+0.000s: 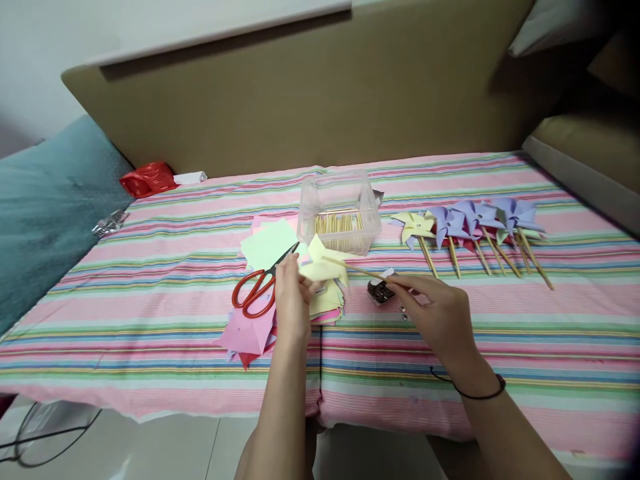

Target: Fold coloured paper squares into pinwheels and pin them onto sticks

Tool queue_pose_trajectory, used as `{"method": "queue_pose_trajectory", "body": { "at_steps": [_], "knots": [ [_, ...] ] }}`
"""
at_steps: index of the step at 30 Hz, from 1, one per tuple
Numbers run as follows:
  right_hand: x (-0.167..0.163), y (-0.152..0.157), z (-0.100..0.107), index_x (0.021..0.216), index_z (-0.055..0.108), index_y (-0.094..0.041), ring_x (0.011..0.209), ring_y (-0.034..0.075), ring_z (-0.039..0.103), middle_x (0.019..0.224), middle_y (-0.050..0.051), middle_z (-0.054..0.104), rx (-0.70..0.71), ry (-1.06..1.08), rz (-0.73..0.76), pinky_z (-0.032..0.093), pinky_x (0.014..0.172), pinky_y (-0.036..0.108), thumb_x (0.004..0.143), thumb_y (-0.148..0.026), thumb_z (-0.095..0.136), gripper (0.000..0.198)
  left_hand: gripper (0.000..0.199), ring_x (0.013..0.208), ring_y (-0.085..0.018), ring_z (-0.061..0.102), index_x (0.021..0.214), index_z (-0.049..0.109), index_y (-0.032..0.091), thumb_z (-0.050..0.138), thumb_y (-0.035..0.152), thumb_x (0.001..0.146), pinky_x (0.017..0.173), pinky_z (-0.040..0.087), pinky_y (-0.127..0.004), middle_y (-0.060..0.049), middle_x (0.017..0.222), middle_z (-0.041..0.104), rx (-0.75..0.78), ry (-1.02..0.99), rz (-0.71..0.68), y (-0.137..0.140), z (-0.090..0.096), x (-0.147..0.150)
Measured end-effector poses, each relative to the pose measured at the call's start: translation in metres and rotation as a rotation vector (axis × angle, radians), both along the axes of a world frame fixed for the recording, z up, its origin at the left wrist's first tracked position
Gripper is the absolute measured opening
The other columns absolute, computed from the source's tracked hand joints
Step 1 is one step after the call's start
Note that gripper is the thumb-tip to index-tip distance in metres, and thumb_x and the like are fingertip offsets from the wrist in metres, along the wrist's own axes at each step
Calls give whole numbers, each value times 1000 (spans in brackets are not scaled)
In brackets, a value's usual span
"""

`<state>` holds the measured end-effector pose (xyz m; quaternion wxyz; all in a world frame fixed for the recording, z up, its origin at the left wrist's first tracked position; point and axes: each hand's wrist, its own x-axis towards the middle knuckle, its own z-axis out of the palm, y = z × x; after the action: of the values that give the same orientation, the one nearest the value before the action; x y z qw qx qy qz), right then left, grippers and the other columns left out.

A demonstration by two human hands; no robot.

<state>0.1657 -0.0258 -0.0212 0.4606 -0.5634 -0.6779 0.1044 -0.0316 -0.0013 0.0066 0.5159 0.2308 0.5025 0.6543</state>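
Observation:
My right hand (437,313) pinches the lower end of a thin wooden stick (361,269). At the stick's far end is a pale yellow paper pinwheel (320,268). My left hand (293,297) is beside the pinwheel's left edge, its fingers up and thumb apart; whether it touches the paper I cannot tell. Red-handled scissors (255,293) lie just left of that hand, over pale green paper sheets (270,243) and pink paper pieces (247,333). Below the pinwheel is a stack of yellow paper (327,300). A small box of dark fasteners (380,292) sits near my right fingertips.
A clear plastic box (367,233) with wooden sticks stands behind the pinwheel. Several finished pinwheels (480,217) lie in a row at right. The striped cloth (175,300) covers the sofa seat. A red bag (149,180) rests at the back left, near a blue cushion (55,193).

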Motion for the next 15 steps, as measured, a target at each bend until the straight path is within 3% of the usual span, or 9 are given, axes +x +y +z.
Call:
{"method": "queue_pose_trajectory", "body": {
  "at_steps": [3, 7, 11, 15],
  "knots": [
    [-2, 0, 4, 82, 76, -20, 62, 20, 68, 77, 4, 76, -153, 199, -27, 55, 57, 32, 79, -30, 66, 14, 52, 79, -22, 70, 101, 47, 19, 49, 65, 79, 77, 52, -37, -10, 85, 70, 45, -87, -86, 1, 0, 0],
    [-11, 0, 8, 78, 75, -18, 59, 17, 66, 70, 4, 74, -344, 481, 121, 56, 57, 29, 80, -35, 64, 20, 38, 80, -18, 69, 98, 53, 18, 69, 42, 74, 80, 51, -33, -7, 90, 71, 58, 30, -215, -1, -5, 3],
    [-25, -3, 9, 82, 74, -17, 58, 15, 63, 73, 6, 74, -401, 572, 231, 55, 55, 28, 80, -36, 64, 22, 37, 84, -17, 67, 98, 63, 17, 78, 27, 65, 79, 49, -29, -6, 93, 72, 102, 122, -373, -5, -8, 15],
    [-36, -6, 9, 81, 72, -16, 58, 15, 64, 72, 6, 74, -439, 599, 285, 55, 57, 28, 81, -36, 64, 22, 23, 74, -17, 66, 83, 69, 14, 76, 29, 67, 76, 49, -29, -6, 76, 71, 118, 161, -423, -6, -7, 26]
  ]
}}
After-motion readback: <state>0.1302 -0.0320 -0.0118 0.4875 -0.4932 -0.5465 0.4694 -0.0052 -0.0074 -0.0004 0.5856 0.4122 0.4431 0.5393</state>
